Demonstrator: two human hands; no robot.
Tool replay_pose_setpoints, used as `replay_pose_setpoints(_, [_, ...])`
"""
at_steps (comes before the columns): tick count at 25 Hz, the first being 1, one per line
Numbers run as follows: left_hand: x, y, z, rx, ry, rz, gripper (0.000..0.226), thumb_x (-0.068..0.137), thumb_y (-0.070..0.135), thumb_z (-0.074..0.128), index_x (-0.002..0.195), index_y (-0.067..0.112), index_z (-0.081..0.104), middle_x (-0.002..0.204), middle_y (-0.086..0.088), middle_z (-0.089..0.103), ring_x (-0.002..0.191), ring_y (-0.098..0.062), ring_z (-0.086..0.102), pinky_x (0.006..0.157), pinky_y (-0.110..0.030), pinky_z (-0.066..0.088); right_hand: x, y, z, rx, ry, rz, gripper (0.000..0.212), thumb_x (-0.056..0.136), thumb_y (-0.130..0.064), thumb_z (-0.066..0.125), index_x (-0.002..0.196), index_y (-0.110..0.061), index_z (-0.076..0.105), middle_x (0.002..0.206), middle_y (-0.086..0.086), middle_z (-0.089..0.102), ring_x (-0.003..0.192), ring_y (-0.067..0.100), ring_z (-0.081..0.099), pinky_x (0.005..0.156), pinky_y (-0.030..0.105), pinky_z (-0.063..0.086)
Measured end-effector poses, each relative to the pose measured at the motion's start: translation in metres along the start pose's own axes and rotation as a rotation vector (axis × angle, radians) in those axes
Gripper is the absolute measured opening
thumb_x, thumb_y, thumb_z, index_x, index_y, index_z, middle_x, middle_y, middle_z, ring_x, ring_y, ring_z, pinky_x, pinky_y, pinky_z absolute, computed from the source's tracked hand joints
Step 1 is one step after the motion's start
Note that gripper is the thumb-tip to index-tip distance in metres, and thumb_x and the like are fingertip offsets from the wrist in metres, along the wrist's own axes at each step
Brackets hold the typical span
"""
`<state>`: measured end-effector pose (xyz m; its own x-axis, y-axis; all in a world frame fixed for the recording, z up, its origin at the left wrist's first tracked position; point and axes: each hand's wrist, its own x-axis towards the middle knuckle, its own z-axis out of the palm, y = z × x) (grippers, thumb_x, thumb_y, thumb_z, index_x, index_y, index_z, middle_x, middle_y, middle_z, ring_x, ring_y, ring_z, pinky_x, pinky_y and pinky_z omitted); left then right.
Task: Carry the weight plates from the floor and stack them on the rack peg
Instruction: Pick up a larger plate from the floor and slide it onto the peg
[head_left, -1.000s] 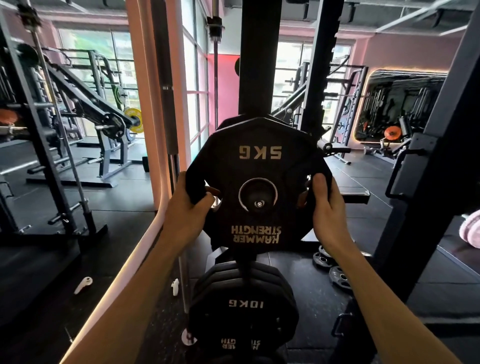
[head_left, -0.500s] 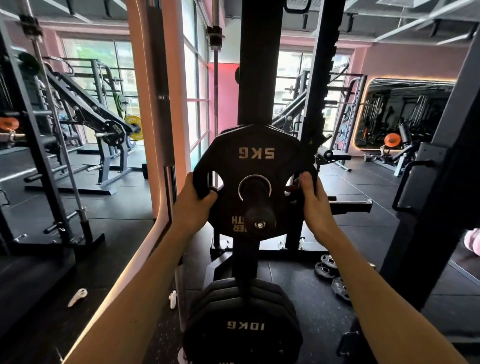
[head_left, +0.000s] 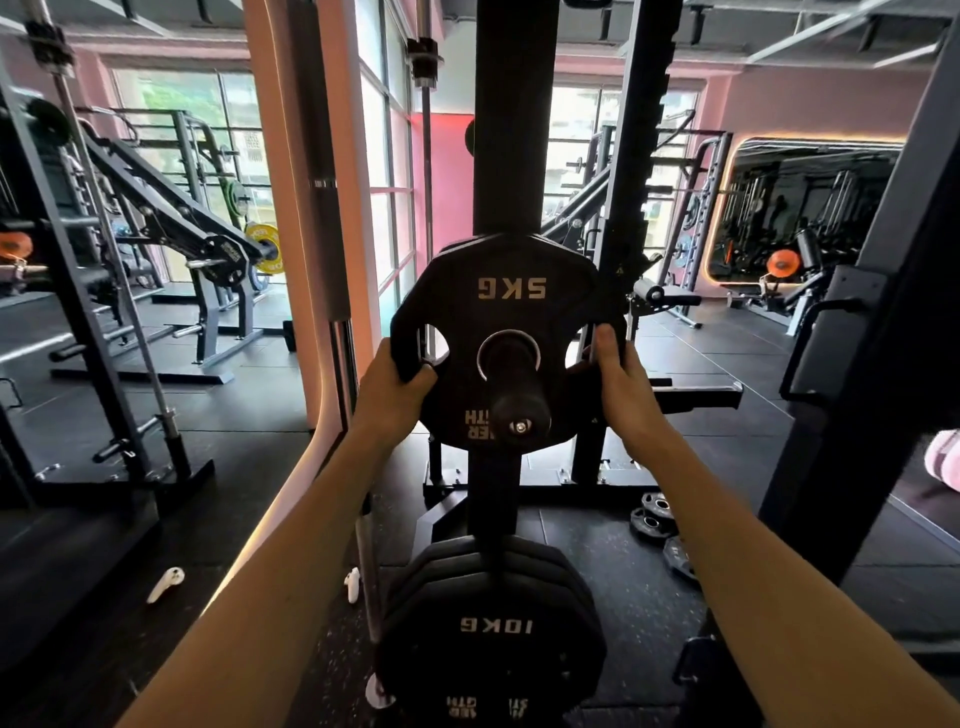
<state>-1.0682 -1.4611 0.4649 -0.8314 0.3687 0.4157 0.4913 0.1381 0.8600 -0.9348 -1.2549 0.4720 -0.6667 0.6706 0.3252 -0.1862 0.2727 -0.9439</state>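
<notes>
A black 5 kg weight plate hangs upside down on the rack peg, whose capped end sticks out through the plate's centre hole toward me. My left hand grips the plate's left edge through a handle cut-out. My right hand holds the right edge, thumb on the plate's face. The peg belongs to the black upright post. Below, a stack of 10 kg plates sits on a lower peg.
Small black plates lie on the rubber floor to the right of the post. A barbell stands upright just left of the rack. A dark rack frame rises at right. Other gym machines fill the left side.
Both hands pushed the 5 kg plate further along the peg toward the post; the peg's end now protrudes well through the centre hole. The grip is unchanged.
</notes>
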Motion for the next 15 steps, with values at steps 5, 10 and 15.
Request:
replay_pose_setpoints(5, [-0.038, -0.003, -0.002, 0.015, -0.017, -0.128, 0.044, 0.095, 0.038, 0.057, 0.131, 0.014, 0.047, 0.109, -0.001, 0.063, 0.086, -0.021, 0.068, 0.063, -0.03, 0.058, -0.031, 0.014, -0.008, -0.204, -0.07, 0.155, 0.057, 0.095, -0.054, 0.048, 0.131, -0.012, 0.034, 0.09, 0.004, 0.059, 0.086, 0.023, 0.062, 0.077, 0.047, 0.057])
replay_pose_setpoints(10, [-0.118, -0.033, -0.004, 0.188, -0.111, -0.235, 0.026, 0.092, 0.035, 0.062, 0.111, 0.017, 0.056, 0.09, 0.004, 0.066, 0.078, -0.015, 0.065, 0.079, -0.032, 0.052, -0.104, 0.065, -0.023, -0.378, -0.146, 0.286, 0.043, 0.095, -0.049, 0.05, 0.119, -0.013, 0.047, 0.095, 0.009, 0.063, 0.084, 0.022, 0.061, 0.078, 0.043, 0.054])
replay_pose_setpoints(15, [-0.226, -0.085, -0.006, 0.333, -0.266, -0.399, 0.028, 0.089, 0.038, 0.066, 0.105, 0.015, 0.063, 0.095, -0.002, 0.067, 0.095, -0.023, 0.066, 0.08, -0.031, 0.05, -0.204, 0.114, -0.045, -0.472, -0.247, 0.375, 0.036, 0.098, -0.045, 0.05, 0.105, -0.011, 0.056, 0.093, 0.006, 0.062, 0.087, 0.023, 0.058, 0.078, 0.039, 0.047])
